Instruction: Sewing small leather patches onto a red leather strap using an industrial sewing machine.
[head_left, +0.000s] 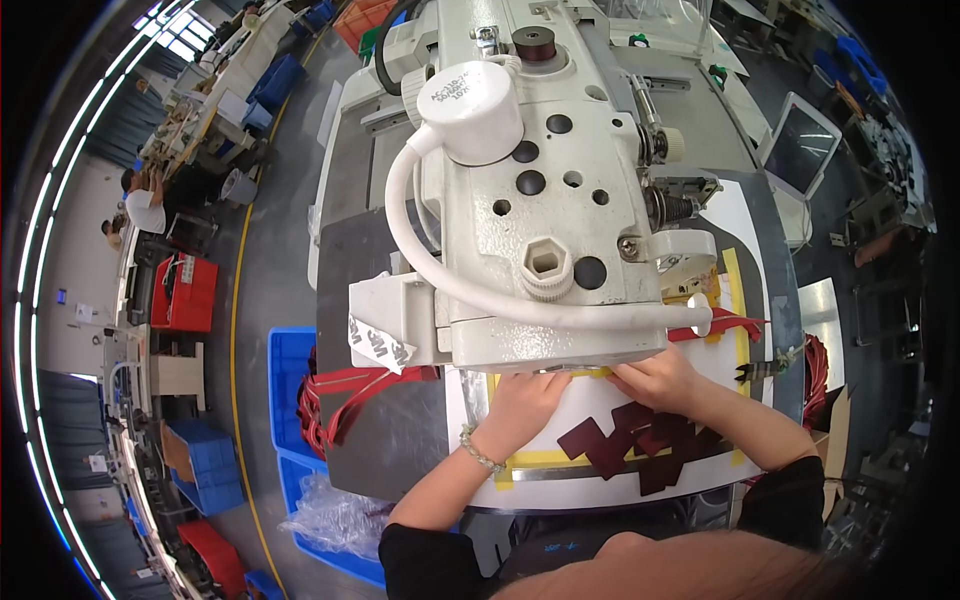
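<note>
A large cream-white industrial sewing machine point(530, 230) fills the middle, its head reaching toward me. My left hand point(528, 402), with a beaded bracelet on the wrist, is at the near edge of that head, fingers bent and partly under it. Close by on the right, my right hand point(657, 381) has its fingers curled at the same edge. Both hands look closed, but the machine head hides their fingertips and whatever is between them. Dark maroon fabric patches point(640, 440) lie in a loose heap beside my right forearm. Red straps point(365, 385) stretch out at the left of the machine.
Yellow tape point(545, 459) borders the white work surface. More red strap point(725, 325) shows at the right of the machine head. Blue bins point(290, 400) stand at the left, one with clear plastic wrap point(335, 515). A screen point(803, 135) stands far right; a seated person point(147, 205) is far left.
</note>
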